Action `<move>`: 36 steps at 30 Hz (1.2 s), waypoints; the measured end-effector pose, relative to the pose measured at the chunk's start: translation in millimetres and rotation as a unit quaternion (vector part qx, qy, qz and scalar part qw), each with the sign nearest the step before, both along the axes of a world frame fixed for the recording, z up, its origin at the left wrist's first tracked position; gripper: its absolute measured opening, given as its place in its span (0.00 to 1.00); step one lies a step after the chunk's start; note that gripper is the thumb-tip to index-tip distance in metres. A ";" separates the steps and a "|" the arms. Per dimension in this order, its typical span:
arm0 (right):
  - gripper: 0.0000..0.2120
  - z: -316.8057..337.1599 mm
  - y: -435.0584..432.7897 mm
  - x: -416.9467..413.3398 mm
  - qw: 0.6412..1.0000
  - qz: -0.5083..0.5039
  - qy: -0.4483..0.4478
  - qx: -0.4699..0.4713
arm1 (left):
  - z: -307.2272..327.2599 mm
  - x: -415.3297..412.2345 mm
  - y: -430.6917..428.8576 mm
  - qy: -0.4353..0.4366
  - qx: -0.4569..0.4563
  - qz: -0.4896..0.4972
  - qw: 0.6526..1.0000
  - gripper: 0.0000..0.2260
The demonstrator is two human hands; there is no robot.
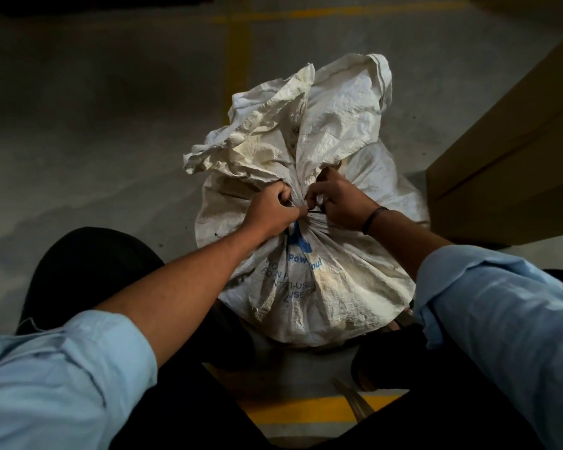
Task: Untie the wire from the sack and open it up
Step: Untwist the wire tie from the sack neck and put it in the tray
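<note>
A white woven sack (322, 280) with blue print stands on the floor between my legs, its neck bunched tight and its loose top flaring upward. A thin dark wire (316, 211) circles the neck; only a short piece shows between my hands. My left hand (270, 211) pinches the wire and neck from the left with closed fingers. My right hand (338, 199) grips the wire at the neck from the right, fingers curled; a dark band sits on that wrist.
A large brown cardboard box (514, 157) stands close on the right. The grey concrete floor (95, 125) has yellow painted lines (238, 60) behind the sack and under my feet. My dark trousers frame the sack on both sides.
</note>
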State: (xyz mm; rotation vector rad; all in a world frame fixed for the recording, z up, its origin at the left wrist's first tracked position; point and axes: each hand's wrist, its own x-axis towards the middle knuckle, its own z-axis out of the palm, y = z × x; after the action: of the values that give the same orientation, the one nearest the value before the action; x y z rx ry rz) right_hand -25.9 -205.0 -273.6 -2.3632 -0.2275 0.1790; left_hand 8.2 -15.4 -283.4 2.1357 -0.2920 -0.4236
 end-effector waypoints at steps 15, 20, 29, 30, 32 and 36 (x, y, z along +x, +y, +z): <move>0.08 2.0 6.1 10.9 0.996 0.014 0.067 -0.049 | -4.1 3.1 4.9 0.018 -0.020 -0.018 0.999 0.23; 0.15 3.1 -6.1 -4.9 0.999 -0.024 -0.007 0.031 | -1.9 4.2 4.7 0.007 -0.030 -0.022 0.999 0.20; 0.25 6.7 -9.0 -27.0 0.998 0.002 -0.033 -0.044 | -4.6 6.3 4.5 0.033 -0.031 -0.017 0.999 0.22; 0.26 7.5 -7.1 -26.4 0.998 -0.006 -0.033 -0.050 | -4.1 5.9 4.1 0.036 -0.032 -0.018 0.999 0.22; 0.23 7.1 -3.3 -24.0 0.998 -0.011 -0.042 -0.050 | -2.9 4.2 3.5 0.036 -0.028 -0.018 0.999 0.23; 0.15 3.4 3.3 -19.6 0.997 -0.023 -0.038 -0.066 | -1.1 -0.6 3.8 0.034 -0.025 -0.022 0.999 0.22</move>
State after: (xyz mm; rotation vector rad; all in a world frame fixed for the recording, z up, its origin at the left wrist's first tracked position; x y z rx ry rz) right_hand -45.5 -201.6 -270.2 -2.5061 -0.2029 0.0844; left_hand 7.6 -11.6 -284.6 2.0644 -0.3077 -0.5093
